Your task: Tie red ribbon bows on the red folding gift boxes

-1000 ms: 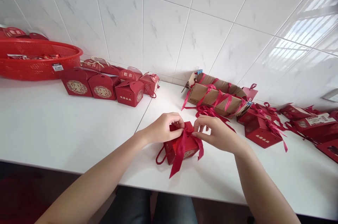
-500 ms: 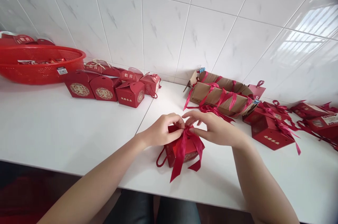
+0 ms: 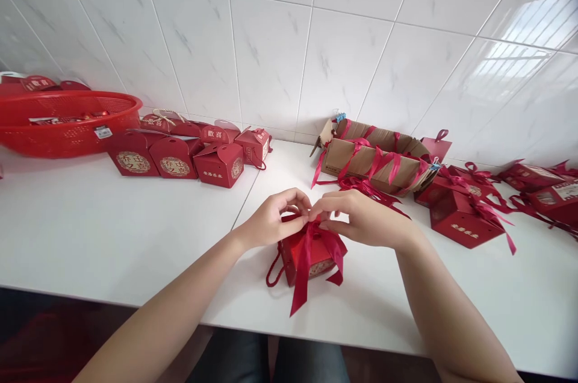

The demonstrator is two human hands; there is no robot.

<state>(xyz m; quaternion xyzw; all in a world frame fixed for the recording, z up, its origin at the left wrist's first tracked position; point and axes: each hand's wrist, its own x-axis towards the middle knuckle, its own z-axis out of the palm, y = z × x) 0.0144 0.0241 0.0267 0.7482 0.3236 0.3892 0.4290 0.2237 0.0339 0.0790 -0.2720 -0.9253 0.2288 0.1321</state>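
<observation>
A small red gift box sits on the white table before me, with a dark red cord loop at its left side. Dark red satin ribbon is gathered on its top, and two tails hang down the front. My left hand pinches the ribbon at the knot from the left. From the right, my right hand has its fingertips on the same spot, thumb and fingers curled on the ribbon. Both sets of fingertips meet over the box and partly hide the knot.
Several red gift boxes stand at the back left beside a red plastic basket. A cardboard box wound with ribbon stands behind my hands. Ribbon-tied red boxes are at the right. A tiled wall bounds the table.
My right fingertips have moved left and closed in against my left fingertips at the knot. The view has shifted slightly; the box stays in place.
</observation>
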